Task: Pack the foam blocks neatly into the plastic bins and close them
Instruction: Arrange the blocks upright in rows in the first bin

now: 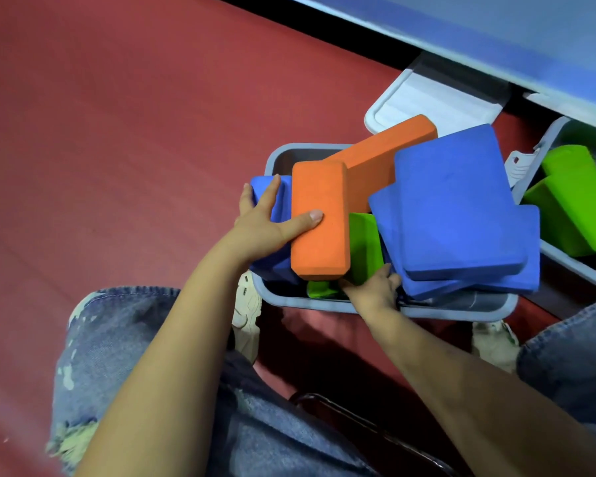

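Head view: foam blocks [461, 201] are heaped crookedly above the near bin [461, 309], the orange block [319, 218] is clasped by the left hand [265, 225], the right hand [375, 287] is tucked under, grip unclear, lid [427, 101] off.

no text, label, brand, number or sign can be read anywhere in the view.
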Demonstrator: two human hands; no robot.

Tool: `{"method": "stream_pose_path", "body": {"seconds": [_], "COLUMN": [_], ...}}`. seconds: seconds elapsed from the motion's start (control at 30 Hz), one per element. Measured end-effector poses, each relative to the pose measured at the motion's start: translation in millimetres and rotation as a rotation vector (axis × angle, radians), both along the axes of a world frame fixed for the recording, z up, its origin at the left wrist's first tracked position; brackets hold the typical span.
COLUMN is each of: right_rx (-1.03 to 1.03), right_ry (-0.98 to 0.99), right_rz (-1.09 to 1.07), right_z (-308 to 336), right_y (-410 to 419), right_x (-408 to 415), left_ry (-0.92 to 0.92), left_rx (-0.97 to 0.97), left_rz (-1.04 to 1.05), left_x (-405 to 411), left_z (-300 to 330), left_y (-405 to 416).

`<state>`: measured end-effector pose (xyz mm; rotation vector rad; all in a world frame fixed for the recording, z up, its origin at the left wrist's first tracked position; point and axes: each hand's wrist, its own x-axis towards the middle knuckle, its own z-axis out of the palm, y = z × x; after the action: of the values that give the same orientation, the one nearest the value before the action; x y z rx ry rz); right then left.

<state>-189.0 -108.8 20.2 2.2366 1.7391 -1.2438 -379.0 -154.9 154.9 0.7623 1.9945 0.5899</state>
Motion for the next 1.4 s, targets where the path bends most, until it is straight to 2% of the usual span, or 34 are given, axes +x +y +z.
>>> {"method": "stream_pose_path", "body": {"seconds": [0.13, 0.4, 0.67, 0.83, 0.93, 1.0, 1.13, 1.27, 1.4], "right_rx": [0.026, 0.043, 0.208, 0.266, 0.404, 0.488, 0.46, 0.447, 0.443], "right_ry": [-0.058, -0.006, 0.049, 0.102, 0.131, 0.104, -0.009, 0.043, 0.047], "right_rz": [0.005, -0.065, -0.008, -0.037, -0.057, -0.011, 0.095, 0.124, 0.209], "right_z": [-1.4, 10.3, 18.5, 28.5, 43.9, 55.9, 64.8, 62.0, 68.2], "right_y": [-2.2, 1.4, -16.7, -17.0, -19.5, -17.8, -7.4, -8.1, -8.6], "right_x": [4.5, -0.9, -1.5, -3.6, -9.2, -15.2, -21.2, -10.8, 6.1], "left_ry": [-0.014, -0.044, -0.127, -0.188, -0.221, -0.207, -0.105, -0.015, -0.05], "left_rx": [0.053, 0.175, 0.235, 0.371, 0.421, 0.424, 0.344, 0.257, 0.215], "left_rz": [0.024, 0.113, 0.144, 0.308, 0.425, 0.405, 0.163, 0.183, 0.149], "left_x": [-5.5, -16.3, -32.2, -30.4, -41.3, -46.3, -29.0, -21.3, -18.4], "left_z": [2.2, -1.0, -3.2, 3.0, 11.9, 16.3, 5.4, 8.7, 4.7], "left_y": [1.1, 5.2, 2.2, 3.0, 3.3, 3.2, 7.1, 9.7, 8.2]}}
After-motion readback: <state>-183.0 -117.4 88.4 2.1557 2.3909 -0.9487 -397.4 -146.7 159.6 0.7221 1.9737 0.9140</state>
